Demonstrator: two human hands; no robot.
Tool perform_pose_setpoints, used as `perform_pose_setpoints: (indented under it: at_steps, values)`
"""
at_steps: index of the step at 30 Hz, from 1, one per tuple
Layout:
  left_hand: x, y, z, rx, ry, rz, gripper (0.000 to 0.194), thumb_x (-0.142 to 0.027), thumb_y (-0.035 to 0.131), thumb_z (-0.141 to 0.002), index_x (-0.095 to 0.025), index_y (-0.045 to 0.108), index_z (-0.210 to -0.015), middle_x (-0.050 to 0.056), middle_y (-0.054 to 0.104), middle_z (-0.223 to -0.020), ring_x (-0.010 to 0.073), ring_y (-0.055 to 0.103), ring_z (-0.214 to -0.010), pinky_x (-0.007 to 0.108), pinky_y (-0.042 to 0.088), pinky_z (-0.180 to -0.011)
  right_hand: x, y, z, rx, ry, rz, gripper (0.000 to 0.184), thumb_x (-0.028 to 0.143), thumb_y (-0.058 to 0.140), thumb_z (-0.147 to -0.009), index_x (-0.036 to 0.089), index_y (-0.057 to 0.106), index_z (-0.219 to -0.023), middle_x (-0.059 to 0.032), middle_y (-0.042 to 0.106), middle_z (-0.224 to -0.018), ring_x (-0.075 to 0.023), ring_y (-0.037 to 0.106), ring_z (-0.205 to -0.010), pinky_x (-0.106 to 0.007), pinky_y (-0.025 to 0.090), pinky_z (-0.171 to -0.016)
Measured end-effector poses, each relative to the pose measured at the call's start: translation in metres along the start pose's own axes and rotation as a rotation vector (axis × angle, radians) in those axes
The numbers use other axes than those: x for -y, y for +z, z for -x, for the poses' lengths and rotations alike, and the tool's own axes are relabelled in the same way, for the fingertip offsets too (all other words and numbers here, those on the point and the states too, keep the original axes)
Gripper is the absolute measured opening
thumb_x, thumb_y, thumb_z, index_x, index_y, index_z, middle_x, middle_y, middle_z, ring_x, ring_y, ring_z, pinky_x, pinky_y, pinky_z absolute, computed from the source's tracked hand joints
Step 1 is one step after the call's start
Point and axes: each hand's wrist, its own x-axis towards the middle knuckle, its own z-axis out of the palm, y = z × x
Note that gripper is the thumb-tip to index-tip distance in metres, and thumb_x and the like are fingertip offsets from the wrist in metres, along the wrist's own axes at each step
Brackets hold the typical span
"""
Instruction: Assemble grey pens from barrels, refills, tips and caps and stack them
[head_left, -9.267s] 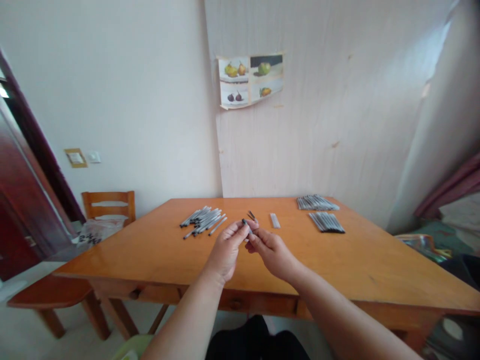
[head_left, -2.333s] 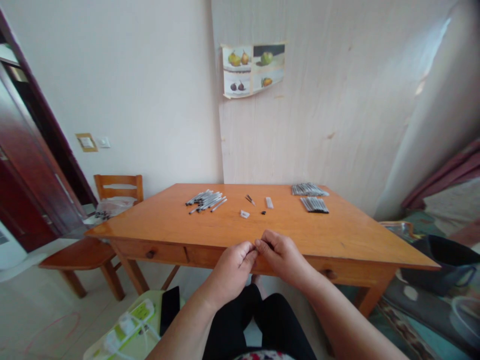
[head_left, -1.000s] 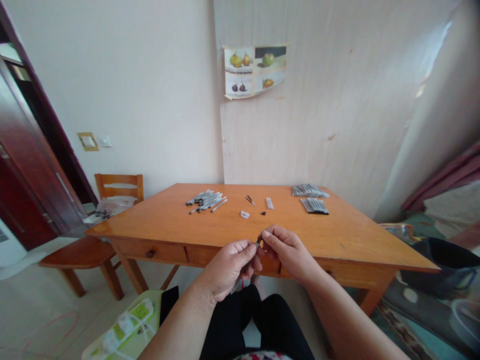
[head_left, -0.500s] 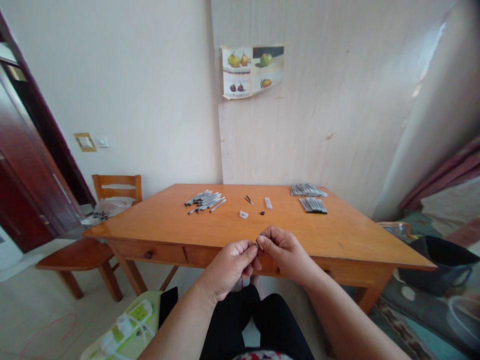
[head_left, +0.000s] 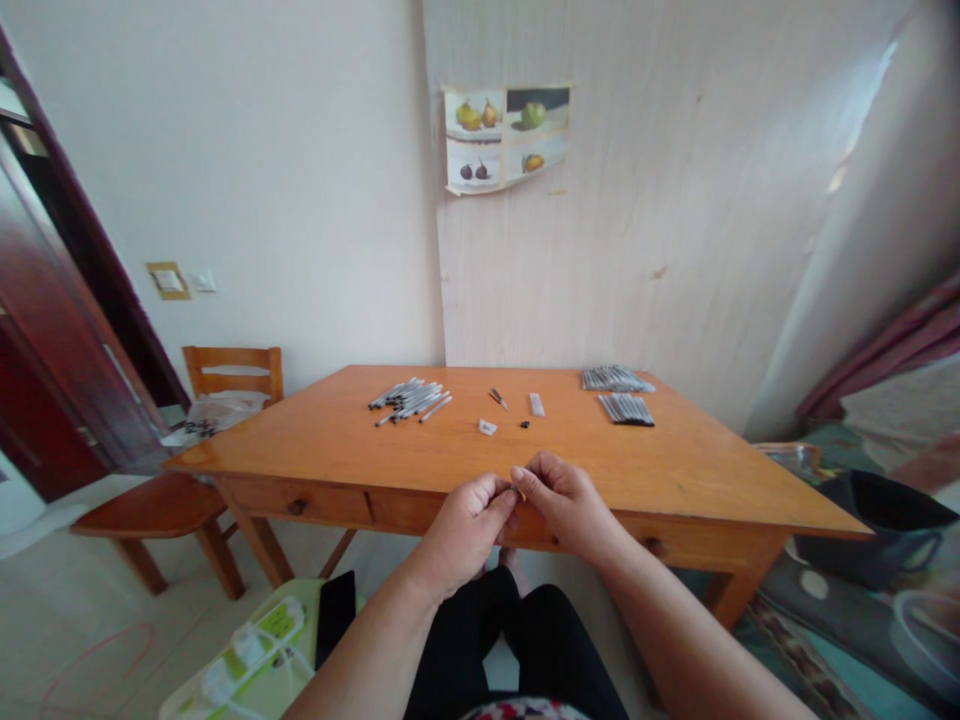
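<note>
My left hand (head_left: 471, 522) and my right hand (head_left: 561, 497) meet in front of the table's near edge, thumbs and fingertips pinched together. Whatever lies between the fingertips is too small and covered to name. Beyond them on the wooden table (head_left: 360, 455) lie a small white crumpled piece (head_left: 487, 427), a small black piece (head_left: 525, 425), a pair of tweezers (head_left: 498, 399) and a pale flat strip (head_left: 536, 404). A loose pile of pens (head_left: 411, 398) with grey barrels rests to the left. Two neat rows of pens, a back row (head_left: 615, 379) and a front row (head_left: 627, 410), lie to the right.
A wooden chair (head_left: 150, 505) with a plastic bag on it stands at the left. On a pale green surface (head_left: 247, 655) at lower left sit white adapters and a dark flat object (head_left: 335, 612). A black bin (head_left: 874, 520) is at the right. Fruit pictures (head_left: 506, 138) hang on the wall.
My fingertips have drawn closer together, and the small dark bit seen between them is now mostly covered. The things on the table have stayed in place.
</note>
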Motion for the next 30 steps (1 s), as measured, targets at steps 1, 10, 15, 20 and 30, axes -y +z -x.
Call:
perform_pose_setpoints:
  at_steps: [1, 10, 15, 20, 30]
  values:
    - [0.000, 0.000, 0.000, -0.002, -0.002, -0.001, 0.034, -0.048, 0.053, -0.090, -0.015, 0.061, -0.090, 0.000, 0.056, -0.073, 0.0101, 0.047, -0.063, 0.023, 0.035, -0.060, -0.001, -0.001, -0.001, 0.012, -0.011, 0.016, 0.036, 0.048, 0.053, -0.090, 0.019, 0.052, -0.070, 0.0039, 0.046, -0.060, -0.0112, 0.042, -0.057, -0.024, 0.034, -0.053]
    - [0.007, -0.006, -0.007, 0.085, -0.101, 0.212, 0.035, -0.050, 0.056, -0.088, -0.015, 0.059, -0.088, 0.000, 0.056, -0.068, 0.0065, 0.042, -0.054, 0.021, 0.029, -0.053, 0.000, -0.007, -0.011, 0.115, -0.064, 0.110, 0.029, 0.041, 0.051, -0.092, 0.017, 0.057, -0.075, 0.0011, 0.057, -0.066, -0.0121, 0.048, -0.061, -0.024, 0.037, -0.059]
    - [0.016, -0.010, -0.017, 0.141, -0.152, 0.353, 0.038, -0.052, 0.056, -0.088, -0.014, 0.059, -0.087, 0.000, 0.055, -0.065, 0.0050, 0.038, -0.048, 0.020, 0.023, -0.047, 0.002, -0.015, -0.023, 0.143, -0.089, 0.094, 0.025, 0.038, 0.051, -0.091, 0.017, 0.060, -0.081, 0.0011, 0.058, -0.069, -0.0119, 0.050, -0.064, -0.024, 0.040, -0.061]
    - [0.021, -0.017, -0.032, 0.118, -0.175, 0.481, 0.037, -0.050, 0.061, -0.086, -0.013, 0.061, -0.092, 0.001, 0.056, -0.066, 0.0043, 0.037, -0.047, 0.020, 0.022, -0.045, -0.007, -0.022, -0.045, 0.100, 0.010, -0.096, 0.026, 0.043, 0.054, -0.089, 0.018, 0.059, -0.087, 0.0021, 0.055, -0.066, -0.0100, 0.047, -0.055, -0.023, 0.037, -0.051]
    - [0.018, -0.056, -0.095, -0.123, 0.013, 0.607, 0.029, -0.040, 0.068, -0.083, -0.012, 0.063, -0.092, 0.002, 0.060, -0.074, 0.0049, 0.046, -0.055, 0.017, 0.032, -0.049, -0.067, -0.044, -0.098, -0.128, 0.212, -0.270, 0.023, 0.034, 0.060, -0.077, 0.015, 0.058, -0.088, -0.0034, 0.063, -0.073, -0.0102, 0.053, -0.056, -0.024, 0.042, -0.051]
